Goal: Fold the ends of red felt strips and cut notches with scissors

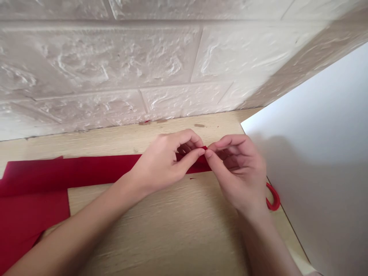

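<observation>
A small dark red piece [204,148], cloth or paper, shows between the fingertips of both hands. My left hand [169,157] pinches it from the left with thumb and forefinger. From the right, my right hand [240,165] meets it with thumb and forefinger closed together, the other fingers curled. Under both hands runs a long red strip [103,168] of thin, cloth-like material, lying flat along the table. Whether the pinched piece joins the strip is hidden behind the fingers. A wider red sheet [34,214] lies at the left end of the strip, partly behind my left forearm.
A pale wooden table [155,230] meets a whitish brick-patterned wall [123,57] at the back. Small scraps [199,125] lie near the wall. A red loop handle [275,197], probably of scissors, pokes out beside my right wrist. A large white panel [322,153] fills the right side.
</observation>
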`<action>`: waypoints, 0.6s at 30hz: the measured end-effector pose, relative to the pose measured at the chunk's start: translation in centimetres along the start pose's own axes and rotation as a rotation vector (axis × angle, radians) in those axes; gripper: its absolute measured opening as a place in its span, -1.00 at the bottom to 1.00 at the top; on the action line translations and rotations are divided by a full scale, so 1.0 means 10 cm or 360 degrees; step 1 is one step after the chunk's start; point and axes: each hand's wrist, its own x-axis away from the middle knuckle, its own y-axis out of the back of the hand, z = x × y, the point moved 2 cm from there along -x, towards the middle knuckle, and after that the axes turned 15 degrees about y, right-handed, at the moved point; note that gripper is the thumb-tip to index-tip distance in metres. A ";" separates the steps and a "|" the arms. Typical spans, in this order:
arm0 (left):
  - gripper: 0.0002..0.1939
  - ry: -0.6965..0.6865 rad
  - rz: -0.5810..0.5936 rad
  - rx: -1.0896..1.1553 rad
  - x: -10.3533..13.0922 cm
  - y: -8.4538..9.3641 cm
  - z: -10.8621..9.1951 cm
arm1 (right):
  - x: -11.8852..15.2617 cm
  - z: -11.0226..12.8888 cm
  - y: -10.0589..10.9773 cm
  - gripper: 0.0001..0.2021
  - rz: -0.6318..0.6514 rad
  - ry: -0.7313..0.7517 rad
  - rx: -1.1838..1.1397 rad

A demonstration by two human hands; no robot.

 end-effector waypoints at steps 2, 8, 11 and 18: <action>-0.78 0.0017 0.0021 -0.0099 -0.02 0.05 -0.03 | -0.04 0.01 0.00 -0.79 -0.0028 -0.0093 -0.0149; -0.59 -0.0031 0.0230 -0.0439 -0.09 0.26 -0.25 | -0.18 0.12 -0.02 -0.67 -0.0014 -0.0216 -0.0357; -0.57 -0.0055 0.0292 -0.0474 -0.08 0.30 -0.34 | -0.23 0.18 -0.02 -0.64 0.0021 -0.0313 -0.0487; -0.52 0.0077 0.0189 -0.0528 -0.08 0.39 -0.40 | -0.30 0.27 -0.03 -0.57 -0.0040 -0.0402 -0.0513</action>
